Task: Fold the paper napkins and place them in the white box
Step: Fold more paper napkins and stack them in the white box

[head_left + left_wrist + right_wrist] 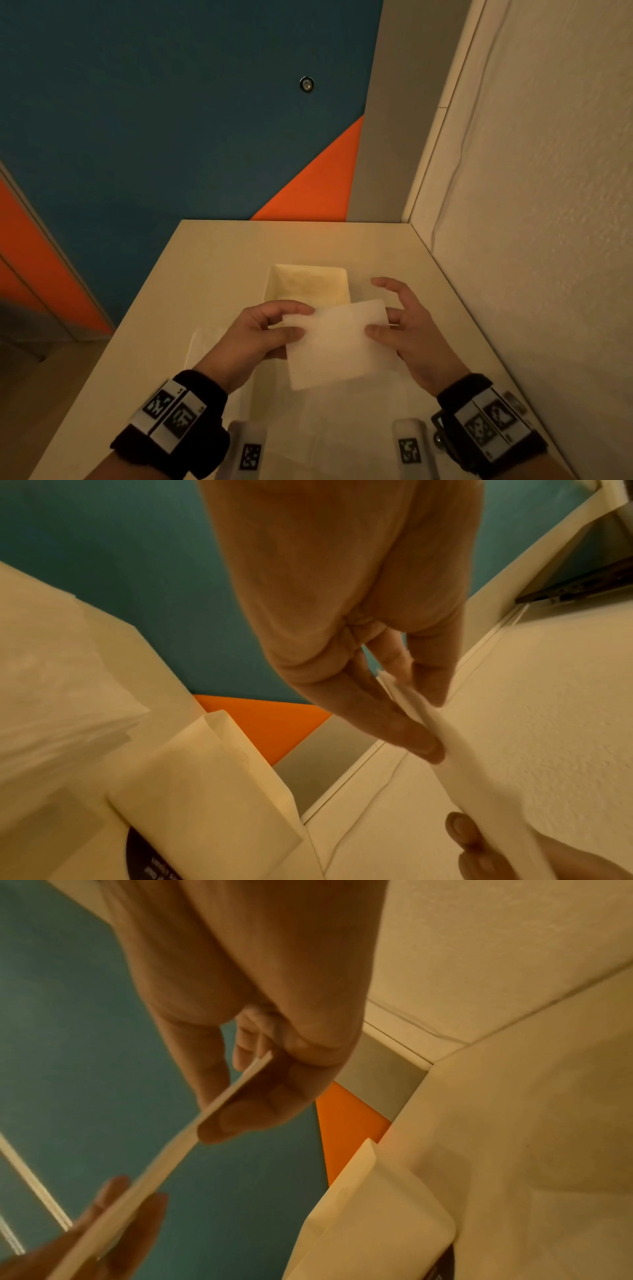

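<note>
From the head view, both hands are holding one folded white paper napkin [337, 344] in the air above the pale tabletop [212, 270], just in front of the white rectangular open box [310, 284]. The left hand [263, 337] is pinching the napkin's left edge between thumb and fingers. The right hand [407, 329] is gripping the right edge with thumb on top, its index finger lifted free and pointing toward the box. The napkin's far corner is overlapping the box's near rim from this angle. More flat white napkins [209, 346] are lying on the tabletop under the left wrist and nearer the person (their edges are hard to separate in the dim light). Both wrists are wearing black bands with printed square markers.

From the left wrist view, the left hand [342, 642] is clamping the napkin [455, 750] edge-on between thumb and fingertips [428, 748], while the right hand's thumb [462, 829] is showing at the lower right. The box [212, 791] is sitting below.

From the right wrist view, the right hand [260, 1031] is pinching the thin napkin edge [178, 1145], and the left hand's fingers [103, 1231] are grasping its other end. A corner of the box [377, 1218] is lying beneath.
</note>
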